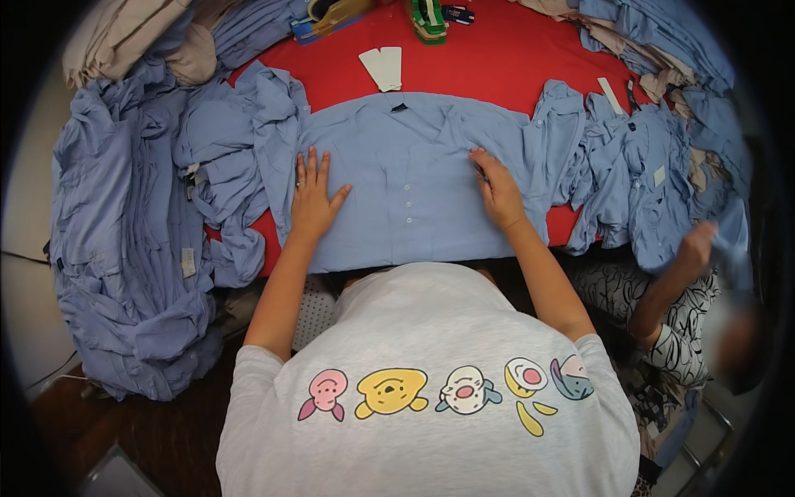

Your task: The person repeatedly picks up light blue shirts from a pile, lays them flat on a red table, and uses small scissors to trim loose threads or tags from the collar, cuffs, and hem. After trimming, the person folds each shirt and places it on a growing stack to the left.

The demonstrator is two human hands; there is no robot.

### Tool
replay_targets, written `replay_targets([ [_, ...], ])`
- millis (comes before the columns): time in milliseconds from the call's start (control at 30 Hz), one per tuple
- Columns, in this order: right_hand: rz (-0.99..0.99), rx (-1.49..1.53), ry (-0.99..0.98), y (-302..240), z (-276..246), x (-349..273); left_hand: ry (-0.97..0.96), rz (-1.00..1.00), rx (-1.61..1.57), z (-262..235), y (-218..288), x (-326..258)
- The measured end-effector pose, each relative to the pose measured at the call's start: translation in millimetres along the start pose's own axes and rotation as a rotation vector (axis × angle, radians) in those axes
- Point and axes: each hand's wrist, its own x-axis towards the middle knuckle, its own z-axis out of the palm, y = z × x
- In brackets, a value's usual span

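A light-blue button shirt [410, 186] lies front-up and spread flat on the red surface [497, 62], collar away from the person. The left hand [313, 197] presses flat on it, fingers apart, gripping nothing; the right hand [497, 189] rests on the other side with fingers curled, seemingly pinching a little cloth. No fold shows yet, so smoothing seems done and folding left. Heaps of unfolded blue shirts [132, 240] sit beside it, and a white card insert [383, 66] above the collar
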Motion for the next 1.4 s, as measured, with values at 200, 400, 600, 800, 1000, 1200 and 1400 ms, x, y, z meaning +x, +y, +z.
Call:
replay_targets([
  [200,-0.112,-0.158,-0.065,-6.6,26.8,33.9,-0.217,0.302,-0.020,30.9,109.1,-11.9],
  [400,-0.025,-0.261,-0.005,15.1,38.4,78.6,-0.257,0.365,-0.023,34.3,130.3,-15.4],
  [600,-0.025,-0.281,0.031,26.2,37.4,105.5,-0.281,0.349,-0.038,35.1,130.3,-14.5],
  [800,0.046,0.100,0.116,17.0,28.8,95.6,-0.262,0.237,-0.079,35.4,134.9,-4.4],
  [1000,0.040,0.022,0.072,-10.5,23.8,15.9,-0.057,0.262,-0.129,53.4,161.8,73.2],
  [1200,0.275,-0.248,0.053,61.1,-39.6,-19.8,-0.139,0.362,0.139,73.5,164.9,102.3],
  [1400,0.278,-0.324,0.174,113.6,-85.3,-26.6,-0.053,0.228,0.205,70.8,166.9,113.1],
])
